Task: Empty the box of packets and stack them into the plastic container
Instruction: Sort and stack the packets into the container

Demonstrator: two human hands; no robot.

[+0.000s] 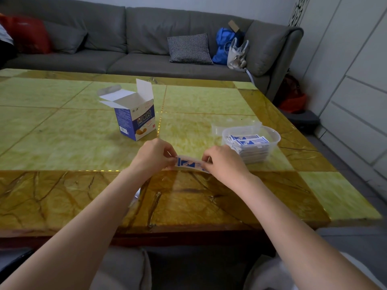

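A blue-and-white packet (pixel 189 163) lies stretched between my two hands just above the table. My left hand (pixel 156 154) pinches its left end and my right hand (pixel 223 161) pinches its right end. To the right stands the clear plastic container (pixel 274 136), with a stack of the same packets (pixel 250 143) inside it. The blue-and-white cardboard box (pixel 137 118) stands upright behind my left hand, its top flaps open. I cannot see into the box.
The table (pixel 83 147) has a green and brown marbled top, with its near edge just below my forearms. A clear lid or plastic sheet (pixel 230 124) lies behind the container. A grey sofa (pixel 146 38) with cushions and bags runs along the far side.
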